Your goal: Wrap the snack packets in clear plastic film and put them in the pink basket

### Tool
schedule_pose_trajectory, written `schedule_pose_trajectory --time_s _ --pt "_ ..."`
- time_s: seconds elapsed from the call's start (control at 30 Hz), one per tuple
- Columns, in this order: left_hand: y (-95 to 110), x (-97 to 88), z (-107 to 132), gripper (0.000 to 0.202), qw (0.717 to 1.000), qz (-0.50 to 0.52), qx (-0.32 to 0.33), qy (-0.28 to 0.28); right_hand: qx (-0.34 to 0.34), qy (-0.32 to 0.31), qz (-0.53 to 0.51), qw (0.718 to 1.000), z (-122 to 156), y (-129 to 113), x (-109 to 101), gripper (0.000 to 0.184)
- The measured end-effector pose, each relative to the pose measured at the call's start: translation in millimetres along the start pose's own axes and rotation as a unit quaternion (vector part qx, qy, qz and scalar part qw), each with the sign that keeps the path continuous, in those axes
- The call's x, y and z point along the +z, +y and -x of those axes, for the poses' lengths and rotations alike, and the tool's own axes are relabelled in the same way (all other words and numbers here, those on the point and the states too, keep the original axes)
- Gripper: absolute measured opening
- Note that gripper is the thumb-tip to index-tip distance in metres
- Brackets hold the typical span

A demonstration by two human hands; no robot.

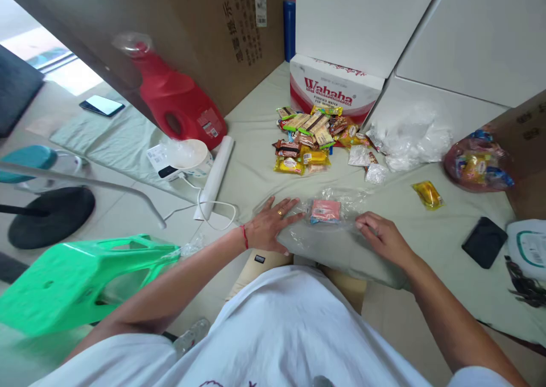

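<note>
A see-through sheet of plastic film (294, 236) lies at the front edge of the cloth-covered surface. On it rests a small pink packet (326, 210) with a blue lower edge. My left hand (273, 225) lies flat with its fingers spread, pressing the film to the left of the packet. My right hand (381, 236) is closed, its fingers pinching the film at the right; the fingertips are partly hidden. Behind the packet is a pile of wrapped snacks (307, 134) in yellow, brown and green wrappers.
A white roll (215, 176), a paper tub (194, 155) and a red jug (179, 99) stand left. Crumpled plastic (416, 139), a bowl of snacks (478, 162), a yellow snack (427, 195) and a black wallet-like item (485, 242) lie right. A Wahaha box (335, 88) stands behind.
</note>
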State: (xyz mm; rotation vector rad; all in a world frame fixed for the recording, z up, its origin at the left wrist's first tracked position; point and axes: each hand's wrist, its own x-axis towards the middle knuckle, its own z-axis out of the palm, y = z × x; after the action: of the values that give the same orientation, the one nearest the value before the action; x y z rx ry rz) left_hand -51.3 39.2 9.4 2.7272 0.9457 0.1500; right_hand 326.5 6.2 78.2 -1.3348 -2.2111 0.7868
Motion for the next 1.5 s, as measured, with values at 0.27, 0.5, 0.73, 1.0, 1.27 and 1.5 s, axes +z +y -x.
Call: schedule_pose_trajectory --time_s 0.27,0.5,0.73,1.0,1.27,1.5 --pt "3 4.0 -10 0.080 0.998 -0.003 0.009 0.056 0.212 -0.094 -0.147 0.961 -65 20 -12 0.031" --pt "8 9.6 -22 0.024 0.974 0.083 -0.087 0.193 0.285 -0.126 -0.232 0.921 -87 26 -6 0.035" --pt "11 15.7 -7 0.028 0.877 0.117 -0.269 0.380 0.286 -0.135 -0.235 0.919 -97 32 -5 0.042" --pt "66 37.6 3 0.030 0.972 -0.010 0.034 0.230 0.290 -0.152 -0.258 0.909 -97 34 -3 0.045" --pt "45 37.9 -13 0.034 0.953 0.215 -0.055 0.205 0.298 -0.141 -0.265 0.906 -86 40 -12 0.049" --pt "31 6.6 -28 0.037 0.827 0.437 -0.266 0.232 0.266 -0.181 -0.216 0.922 -93 45 -21 0.048"
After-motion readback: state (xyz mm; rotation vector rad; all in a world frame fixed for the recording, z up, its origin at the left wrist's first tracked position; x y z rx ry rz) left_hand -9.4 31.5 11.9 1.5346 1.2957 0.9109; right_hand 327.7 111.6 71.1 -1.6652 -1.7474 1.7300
